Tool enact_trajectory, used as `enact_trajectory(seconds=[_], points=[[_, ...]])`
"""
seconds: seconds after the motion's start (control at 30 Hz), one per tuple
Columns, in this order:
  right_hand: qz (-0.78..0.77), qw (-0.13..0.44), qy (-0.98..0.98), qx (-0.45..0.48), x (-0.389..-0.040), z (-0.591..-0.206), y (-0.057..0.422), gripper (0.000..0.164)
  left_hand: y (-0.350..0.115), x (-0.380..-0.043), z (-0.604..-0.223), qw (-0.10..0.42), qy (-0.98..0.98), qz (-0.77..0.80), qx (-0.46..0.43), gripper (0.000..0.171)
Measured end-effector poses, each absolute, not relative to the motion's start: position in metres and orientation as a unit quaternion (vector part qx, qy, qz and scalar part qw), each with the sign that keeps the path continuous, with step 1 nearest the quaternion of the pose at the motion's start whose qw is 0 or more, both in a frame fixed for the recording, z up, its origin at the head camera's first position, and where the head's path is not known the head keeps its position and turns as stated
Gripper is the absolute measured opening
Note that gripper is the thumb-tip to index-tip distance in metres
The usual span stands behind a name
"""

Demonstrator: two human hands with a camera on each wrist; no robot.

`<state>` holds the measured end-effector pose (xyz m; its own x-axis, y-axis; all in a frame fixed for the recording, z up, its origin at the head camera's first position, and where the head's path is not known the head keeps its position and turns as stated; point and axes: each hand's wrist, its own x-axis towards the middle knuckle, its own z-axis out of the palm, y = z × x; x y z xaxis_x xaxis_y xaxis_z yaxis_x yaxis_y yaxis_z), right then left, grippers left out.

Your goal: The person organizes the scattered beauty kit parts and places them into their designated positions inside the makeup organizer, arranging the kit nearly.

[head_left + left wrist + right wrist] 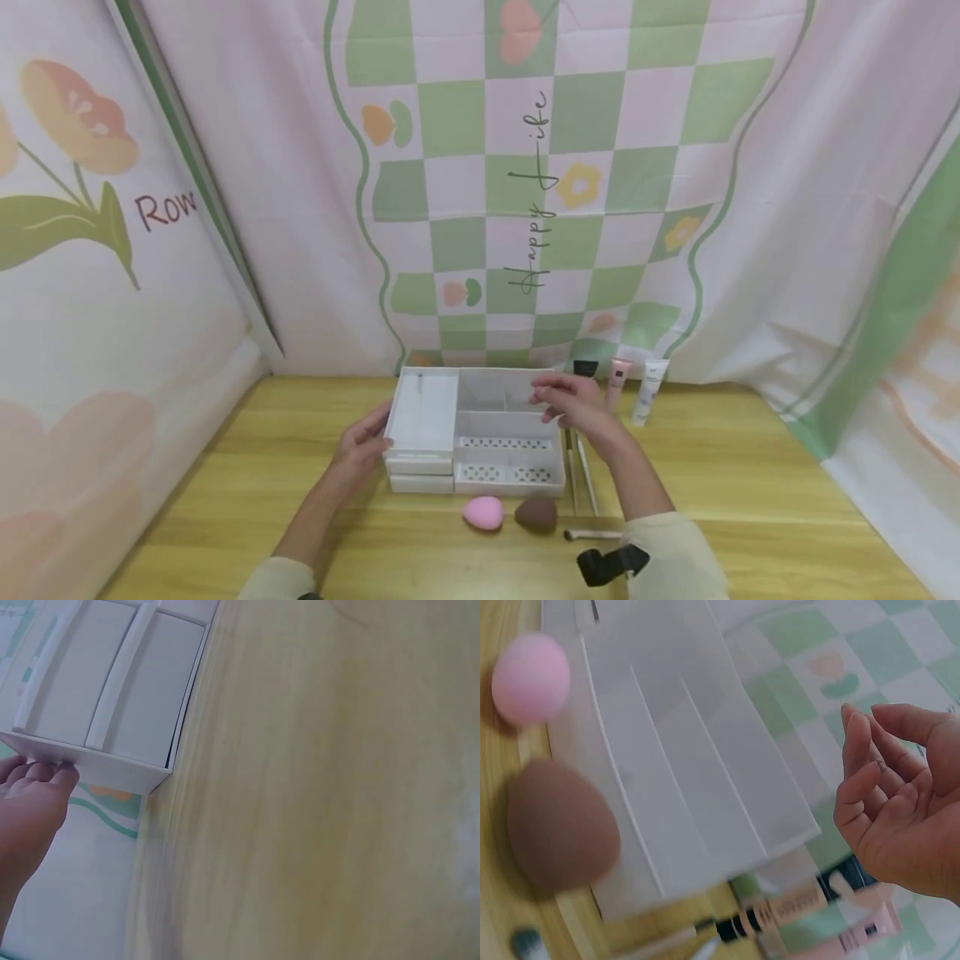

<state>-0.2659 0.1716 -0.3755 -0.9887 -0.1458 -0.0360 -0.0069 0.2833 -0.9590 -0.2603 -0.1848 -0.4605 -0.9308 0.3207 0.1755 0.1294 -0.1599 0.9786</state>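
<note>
A white desktop organizer (510,413) stands on the wooden table, with a flat lidded section and two drawers (142,690) on its left side and open compartments on its right. My left hand (360,450) rests against the organizer's left side, fingertips touching the wall and thumb near the rim. Over the right back compartments hovers my right hand (577,408). Its fingers are loosely bent with nothing between them, a small gap showing between thumb and index fingertip in the right wrist view. A small dark slit marks the lid (423,412).
In front lie a pink makeup sponge (483,512) and a brown makeup sponge (536,514). Makeup brushes (587,475) lie right of the organizer, with a short brush (592,534) nearer. Behind stand a pink tube (617,382), a white tube (649,392) and a black-capped tube (791,907).
</note>
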Motion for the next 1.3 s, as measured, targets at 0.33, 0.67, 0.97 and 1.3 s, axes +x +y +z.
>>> enact_trajectory(seconds=[0.33, 0.67, 0.97, 1.3], points=[[-0.587, 0.039, 0.809, -0.010, -0.257, -0.392, 0.212, 0.045, -0.184, -0.261, -0.461, 0.064, 0.644, 0.742, 0.174, 0.071], [-0.565, 0.052, 0.823, 0.003, -0.253, -0.418, 0.233, 0.044, -0.185, -0.262, -0.462, 0.065, 0.647, 0.739, 0.176, 0.071], [-0.574, 0.065, 0.816, 0.003, -0.249, -0.440, 0.246, 0.038, -0.186, -0.264, -0.462, 0.062, 0.639, 0.744, 0.187, 0.072], [-0.541, 0.077, 0.836, 0.051, -0.239, -0.453, 0.239, 0.032, -0.186, -0.263, -0.463, 0.059, 0.648, 0.737, 0.183, 0.071]])
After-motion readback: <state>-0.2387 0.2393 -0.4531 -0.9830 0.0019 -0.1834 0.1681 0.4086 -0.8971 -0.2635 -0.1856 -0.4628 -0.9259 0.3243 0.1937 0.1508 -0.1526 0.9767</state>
